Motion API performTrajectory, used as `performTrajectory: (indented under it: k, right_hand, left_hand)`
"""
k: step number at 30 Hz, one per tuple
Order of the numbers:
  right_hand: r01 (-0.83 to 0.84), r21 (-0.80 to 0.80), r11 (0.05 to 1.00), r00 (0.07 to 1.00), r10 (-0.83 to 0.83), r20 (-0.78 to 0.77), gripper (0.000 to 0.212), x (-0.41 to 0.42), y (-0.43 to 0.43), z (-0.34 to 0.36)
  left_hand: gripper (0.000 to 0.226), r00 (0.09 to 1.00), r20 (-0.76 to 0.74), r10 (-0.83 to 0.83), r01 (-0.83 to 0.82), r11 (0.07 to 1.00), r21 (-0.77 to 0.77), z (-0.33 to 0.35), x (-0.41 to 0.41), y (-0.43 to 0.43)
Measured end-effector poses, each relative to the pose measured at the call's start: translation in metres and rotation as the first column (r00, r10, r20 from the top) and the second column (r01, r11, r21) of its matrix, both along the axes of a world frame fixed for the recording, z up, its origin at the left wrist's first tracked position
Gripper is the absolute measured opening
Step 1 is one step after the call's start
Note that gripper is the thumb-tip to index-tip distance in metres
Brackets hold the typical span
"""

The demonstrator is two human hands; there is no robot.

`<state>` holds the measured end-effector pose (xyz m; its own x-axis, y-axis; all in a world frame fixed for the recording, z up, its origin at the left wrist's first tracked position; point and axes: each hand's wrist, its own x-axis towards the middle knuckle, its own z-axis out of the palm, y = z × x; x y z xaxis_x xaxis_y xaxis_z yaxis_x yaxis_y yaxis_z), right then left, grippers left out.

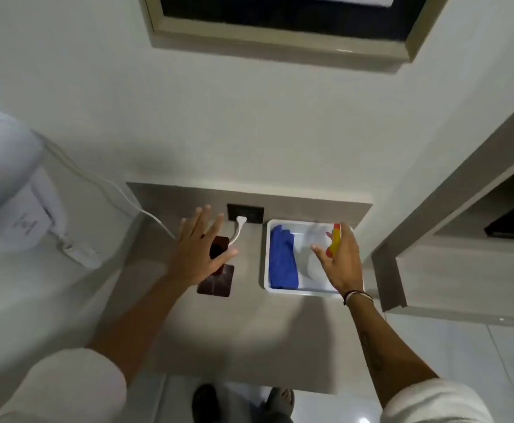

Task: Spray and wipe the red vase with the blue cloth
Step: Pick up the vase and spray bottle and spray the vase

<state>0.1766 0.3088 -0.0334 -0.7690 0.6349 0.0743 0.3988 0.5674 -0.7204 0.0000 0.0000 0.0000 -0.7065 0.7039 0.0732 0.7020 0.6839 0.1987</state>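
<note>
Left hand [202, 250] spread open, fingers apart, hovering over red vase [217, 270] on grey shelf [249, 337], right hand [339, 261] open beside spray bottle [335, 239], blue cloth [282, 261] just left of it in white tray [266, 254]

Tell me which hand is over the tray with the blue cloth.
The right hand, fingers spread, is over the white tray beside the blue cloth and spray bottle. The left hand reaches over the red vase instead.
</note>
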Motion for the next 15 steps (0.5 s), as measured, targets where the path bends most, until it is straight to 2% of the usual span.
performTrajectory:
  k: [3, 6, 11, 15]
  right_hand:
    - [0.061, -0.182, 0.981, 0.996, -0.07, -0.047, 0.083, -0.002, -0.003, -0.018]
    - [0.099, -0.217, 0.971, 0.99, -0.119, -0.079, 0.078, -0.007, -0.01, -0.03]
    - [0.226, -0.287, 0.931, 0.96, -0.262, -0.096, 0.067, -0.01, -0.007, -0.043]
    - [0.249, -0.315, 0.916, 0.952, -0.29, -0.092, 0.052, -0.007, -0.008, -0.047]
  left_hand:
    - [0.114, 0.994, 0.113, -0.001, 0.008, 0.998, -0.069, -0.013, -0.004, -0.002]
    - [0.116, 0.988, 0.153, 0.024, -0.011, 0.996, -0.09, -0.019, -0.006, -0.006]
    - [0.136, 0.979, 0.186, -0.079, 0.112, 0.979, -0.169, -0.022, -0.018, -0.018]
    - [0.13, 0.955, 0.288, -0.068, 0.112, 0.984, -0.139, -0.021, -0.027, -0.017]
